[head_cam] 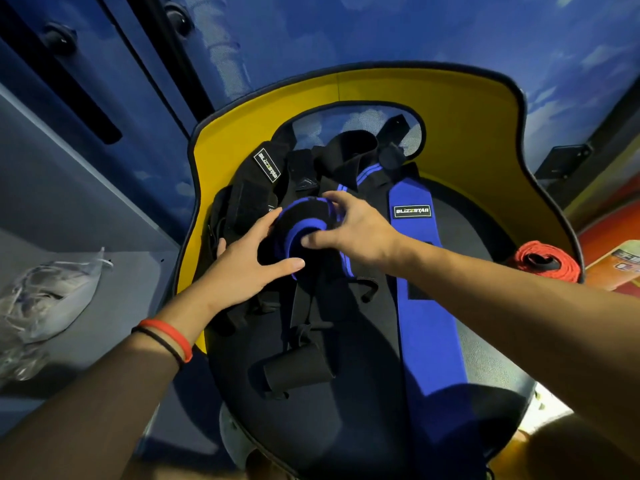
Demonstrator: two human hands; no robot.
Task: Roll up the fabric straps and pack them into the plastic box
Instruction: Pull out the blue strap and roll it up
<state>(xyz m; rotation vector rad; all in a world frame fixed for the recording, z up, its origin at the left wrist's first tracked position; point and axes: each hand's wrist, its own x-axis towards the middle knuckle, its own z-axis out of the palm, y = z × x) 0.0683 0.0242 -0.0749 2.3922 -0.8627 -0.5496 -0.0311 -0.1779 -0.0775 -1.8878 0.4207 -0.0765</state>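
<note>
Left hand [252,258] and right hand [356,226] are clasping a rolled strap [304,220].
Red roll [543,261] is sitting at chair seat's [485,355] right edge.

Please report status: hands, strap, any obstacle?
Left hand and right hand grip the black-and-blue strap roll over the chair seat. Plastic box not in view. Loose black straps lie around the roll; nothing blocks the hands.

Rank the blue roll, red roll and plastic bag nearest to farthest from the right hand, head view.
1. blue roll: gripped by the right hand, centre.
2. red roll: at the seat's right edge.
3. plastic bag: far left.
</note>
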